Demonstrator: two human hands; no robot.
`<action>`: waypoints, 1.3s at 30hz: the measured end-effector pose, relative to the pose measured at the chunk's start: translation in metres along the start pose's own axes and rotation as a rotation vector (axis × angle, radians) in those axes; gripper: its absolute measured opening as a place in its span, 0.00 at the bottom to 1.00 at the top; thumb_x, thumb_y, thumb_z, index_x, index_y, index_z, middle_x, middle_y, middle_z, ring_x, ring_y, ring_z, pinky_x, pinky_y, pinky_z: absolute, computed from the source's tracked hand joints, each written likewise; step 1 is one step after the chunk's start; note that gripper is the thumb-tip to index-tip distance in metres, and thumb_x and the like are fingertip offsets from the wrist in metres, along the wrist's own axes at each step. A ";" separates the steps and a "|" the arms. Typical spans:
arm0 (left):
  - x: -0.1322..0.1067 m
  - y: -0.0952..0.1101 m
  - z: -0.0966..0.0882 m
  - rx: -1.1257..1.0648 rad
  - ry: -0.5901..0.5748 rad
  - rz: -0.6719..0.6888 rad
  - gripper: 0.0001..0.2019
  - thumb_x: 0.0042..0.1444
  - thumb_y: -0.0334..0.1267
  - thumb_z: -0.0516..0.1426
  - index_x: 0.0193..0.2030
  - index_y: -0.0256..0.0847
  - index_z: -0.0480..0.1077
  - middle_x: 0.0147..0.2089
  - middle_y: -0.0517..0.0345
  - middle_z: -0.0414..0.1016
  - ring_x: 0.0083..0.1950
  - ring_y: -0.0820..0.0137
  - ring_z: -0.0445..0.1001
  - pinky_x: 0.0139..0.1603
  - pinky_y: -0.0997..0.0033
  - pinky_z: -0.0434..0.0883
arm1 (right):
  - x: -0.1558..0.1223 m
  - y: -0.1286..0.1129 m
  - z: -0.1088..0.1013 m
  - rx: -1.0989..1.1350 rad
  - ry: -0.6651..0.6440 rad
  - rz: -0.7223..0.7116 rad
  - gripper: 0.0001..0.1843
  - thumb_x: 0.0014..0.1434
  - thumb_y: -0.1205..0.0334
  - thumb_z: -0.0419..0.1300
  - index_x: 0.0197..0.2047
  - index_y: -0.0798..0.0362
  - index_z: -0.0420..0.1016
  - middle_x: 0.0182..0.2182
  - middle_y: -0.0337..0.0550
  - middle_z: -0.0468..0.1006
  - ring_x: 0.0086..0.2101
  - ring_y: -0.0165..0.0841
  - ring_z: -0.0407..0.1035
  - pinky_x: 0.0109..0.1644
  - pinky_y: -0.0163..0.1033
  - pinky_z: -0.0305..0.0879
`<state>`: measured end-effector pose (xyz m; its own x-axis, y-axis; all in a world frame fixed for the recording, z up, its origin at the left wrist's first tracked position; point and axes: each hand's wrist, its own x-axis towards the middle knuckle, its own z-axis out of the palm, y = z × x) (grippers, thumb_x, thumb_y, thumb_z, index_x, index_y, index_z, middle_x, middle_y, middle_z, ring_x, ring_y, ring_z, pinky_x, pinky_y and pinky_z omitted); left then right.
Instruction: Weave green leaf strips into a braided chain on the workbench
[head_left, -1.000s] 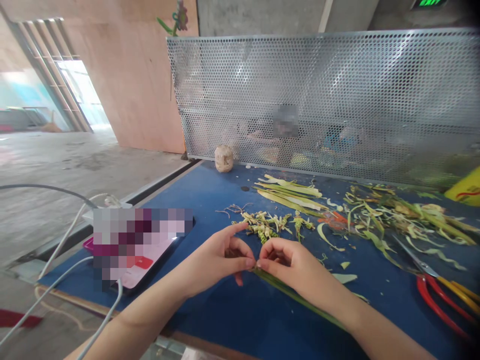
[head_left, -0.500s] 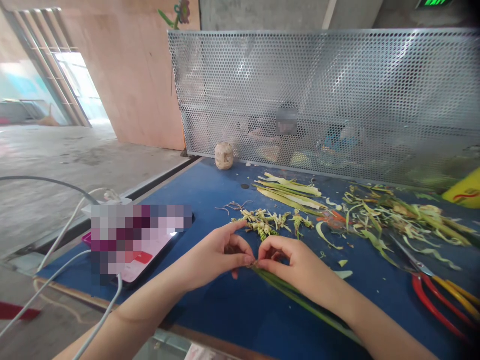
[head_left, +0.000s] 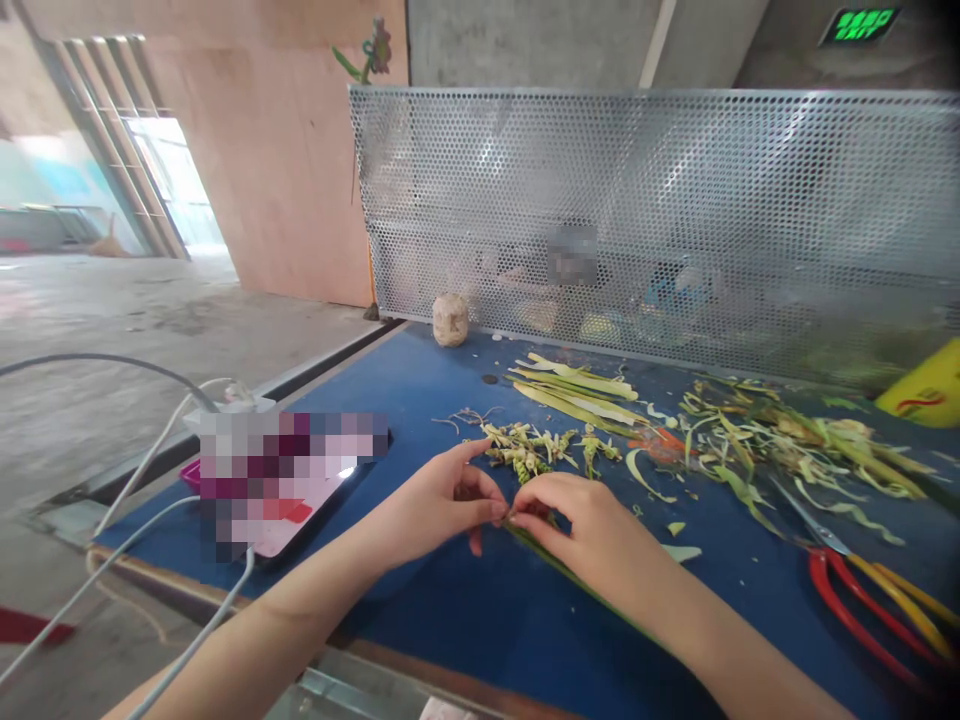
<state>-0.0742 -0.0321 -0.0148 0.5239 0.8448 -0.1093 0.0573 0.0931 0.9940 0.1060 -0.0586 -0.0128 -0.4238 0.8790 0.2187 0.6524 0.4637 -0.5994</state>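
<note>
Over the blue tabletop point(head_left: 465, 620), my left hand point(head_left: 450, 500) pinches with thumb and forefinger at the tip of a narrow green leaf strip point(head_left: 592, 588). Close against it, my right hand point(head_left: 574, 515) grips the same strip near that end, its thumb and fingers pressed together. The rest of the strip trails down to the right beneath my right forearm. What exactly lies between the fingertips is small and mostly hidden. Just beyond my hands is a cluster of small pale-green knotted pieces point(head_left: 521, 450).
Pale leaf strips point(head_left: 577, 385) lie farther back, with a heap of leaf scraps point(head_left: 795, 440) to the right. Red-handled scissors point(head_left: 825, 580) rest at the right. On the left is a phone-like device point(head_left: 330, 500) with cables. A perforated metal screen point(head_left: 637, 200) stands behind a small beige roll point(head_left: 450, 320).
The camera view has tilted up slightly, so the scene sits lower. Both hands keep their pinch on the strip with only slight finger movement; less of the strip shows beside my right forearm.
</note>
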 end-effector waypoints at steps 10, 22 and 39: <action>0.006 0.008 0.003 -0.078 0.006 0.004 0.38 0.43 0.31 0.61 0.59 0.29 0.47 0.25 0.64 0.70 0.24 0.76 0.68 0.24 0.73 0.69 | 0.000 0.000 0.000 -0.080 0.120 -0.006 0.04 0.54 0.64 0.57 0.33 0.49 0.73 0.29 0.37 0.76 0.30 0.31 0.69 0.34 0.34 0.61; 0.018 0.029 -0.001 0.233 -0.086 0.010 0.33 0.46 0.32 0.59 0.58 0.34 0.51 0.34 0.59 0.70 0.32 0.73 0.70 0.32 0.69 0.70 | 0.003 0.001 -0.012 -0.136 0.070 0.015 0.08 0.56 0.66 0.55 0.31 0.51 0.76 0.30 0.39 0.77 0.31 0.31 0.69 0.35 0.33 0.60; 0.032 0.018 -0.003 0.434 -0.130 0.126 0.36 0.48 0.37 0.58 0.62 0.40 0.47 0.29 0.63 0.68 0.26 0.73 0.68 0.25 0.73 0.68 | 0.005 0.014 -0.009 -0.051 0.041 0.093 0.08 0.56 0.62 0.56 0.30 0.50 0.76 0.27 0.37 0.76 0.27 0.30 0.68 0.32 0.32 0.59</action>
<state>-0.0592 -0.0020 -0.0002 0.6498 0.7599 -0.0145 0.3220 -0.2580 0.9109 0.1189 -0.0468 -0.0128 -0.3346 0.9219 0.1952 0.7193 0.3837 -0.5792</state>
